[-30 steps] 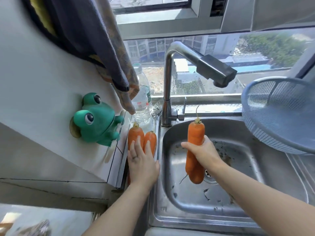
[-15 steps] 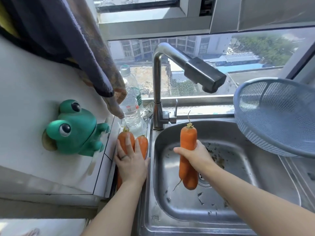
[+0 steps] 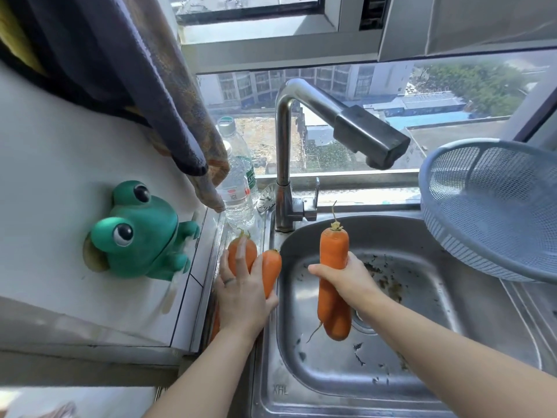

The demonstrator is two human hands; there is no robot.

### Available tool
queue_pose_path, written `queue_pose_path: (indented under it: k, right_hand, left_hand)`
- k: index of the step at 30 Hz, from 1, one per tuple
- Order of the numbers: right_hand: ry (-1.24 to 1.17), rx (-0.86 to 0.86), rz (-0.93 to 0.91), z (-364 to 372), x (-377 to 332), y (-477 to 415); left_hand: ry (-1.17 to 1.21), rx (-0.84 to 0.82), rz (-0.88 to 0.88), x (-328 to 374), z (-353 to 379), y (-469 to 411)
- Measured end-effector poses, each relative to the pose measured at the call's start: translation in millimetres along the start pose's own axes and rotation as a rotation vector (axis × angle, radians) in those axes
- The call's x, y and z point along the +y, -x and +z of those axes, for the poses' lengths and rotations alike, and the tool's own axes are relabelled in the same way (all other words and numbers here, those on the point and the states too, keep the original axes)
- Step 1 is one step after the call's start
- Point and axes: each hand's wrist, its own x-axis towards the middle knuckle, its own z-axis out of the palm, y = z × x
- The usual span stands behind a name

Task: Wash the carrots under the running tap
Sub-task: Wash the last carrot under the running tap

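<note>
My right hand grips two orange carrots upright over the steel sink, stem ends up, a thin root tail hanging below. They hang below and left of the tap spout; I see no water stream. My left hand lies on two more carrots on the ledge left of the basin. One finger stretches over the left carrot. The right carrot sits between my fingers and thumb. The lower parts of these carrots are hidden under my hand.
A blue mesh colander leans over the sink's right side. A green frog holder sticks to the left wall, with hanging cloths above it. Plastic bottles stand behind the ledge carrots. Dirt specks lie in the basin.
My left hand has closed more around the right ledge carrot, which now tilts. My right hand keeps its carrots in about the same place over the basin.
</note>
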Motion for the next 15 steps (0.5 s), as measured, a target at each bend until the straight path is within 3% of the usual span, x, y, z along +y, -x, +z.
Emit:
queue_pose_path:
  k: [6,15]
  right_hand:
    - [0.02,-0.001,-0.008,2.5,-1.1,-0.3]
    - [-0.003,0.02,0.013,-7.9,5.6,2.8]
  left_hand:
    - [0.031,-0.217,-0.048,-1.6,-1.9,1.9]
    - [0.126,-0.306,-0.158,6.7,-16.1,-3.9]
